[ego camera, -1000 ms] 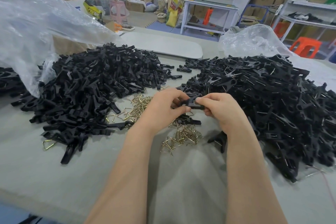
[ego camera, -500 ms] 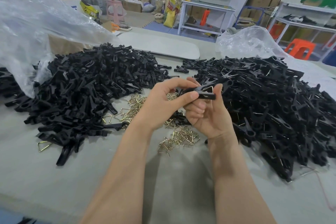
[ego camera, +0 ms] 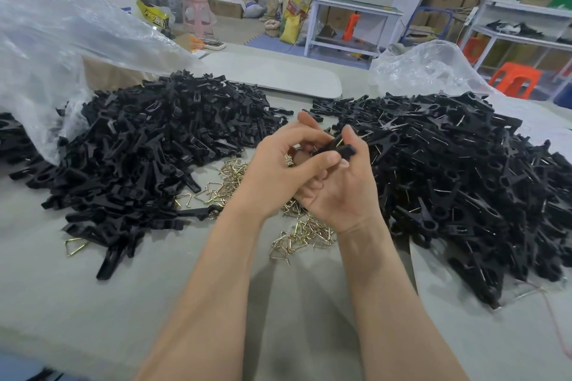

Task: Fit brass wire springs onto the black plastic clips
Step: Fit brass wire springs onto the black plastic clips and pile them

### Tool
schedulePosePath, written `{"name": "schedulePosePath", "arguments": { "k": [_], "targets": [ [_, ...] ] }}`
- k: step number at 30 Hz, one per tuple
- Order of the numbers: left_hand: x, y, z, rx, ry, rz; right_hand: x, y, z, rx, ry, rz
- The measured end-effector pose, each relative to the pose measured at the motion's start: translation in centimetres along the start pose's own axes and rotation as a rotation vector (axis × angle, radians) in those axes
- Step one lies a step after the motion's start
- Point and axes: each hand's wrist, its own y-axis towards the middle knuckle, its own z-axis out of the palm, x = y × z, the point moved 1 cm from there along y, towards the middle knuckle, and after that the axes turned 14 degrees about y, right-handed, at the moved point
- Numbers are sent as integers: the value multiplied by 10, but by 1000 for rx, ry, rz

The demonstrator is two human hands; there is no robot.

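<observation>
Head view. Two bare hands raised over the grey bench (ego camera: 93,303), meeting at centre frame, both forearms entering from the lower edge.

One black plastic clip (ego camera: 335,148) held between the two hands, clear of the bench surface, lying roughly crosswise, with a short glint of brass wire on its upper side.

Left hand (ego camera: 278,173): grip closed on the clip, thumb laid across its near side, fingers curled round the far side.

Right hand (ego camera: 343,192): palm turned upward, grip likewise grasping the clip, thumb upright behind it and fingers curled beneath.

Two heaps of black plastic parts, pieces too many to count:
- left heap (ego camera: 148,145), of plain parts with no wire showing, partly spilling from under one clear plastic bag (ego camera: 62,40);
- right heap (ego camera: 464,170), of clips with thin wire ends showing, in front of a second clear bag (ego camera: 427,68).

Brass wire springs (ego camera: 235,176), triangular, uncounted, strewn on the bench between the two heaps and under the hands in two loose clusters, the nearer one beside the right wrist.

One single spring (ego camera: 74,246) apart from the rest, at the near edge of the left heap.

One pale rounded board (ego camera: 272,74) flat on the bench beyond the heaps.

Background: stacked cardboard boxes, one pink stool (ego camera: 198,14), at least one orange stool (ego camera: 513,79).
</observation>
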Motion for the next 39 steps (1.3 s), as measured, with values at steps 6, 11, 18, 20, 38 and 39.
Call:
{"name": "schedulePosePath", "arguments": {
  "k": [6, 11, 18, 20, 38, 39],
  "targets": [
    [3, 1, 3, -28, -8, -32, -3, 3, 4, -87, -26, -80],
    [3, 1, 3, -49, -7, -18, -6, 2, 8, -94, -31, -97],
    [4, 0, 4, -31, -50, -66, -6, 4, 2, -87, -34, -74],
    [6, -1, 2, 19, -94, -140, -3, 4, -2, -103, -104, -8],
    [30, 5, 0, -74, 306, -157, 56, -11, -8, -649, -646, -558],
    [31, 6, -3, -164, 277, -190, 63, -13, -7, -615, -329, -718]
  ]
}}
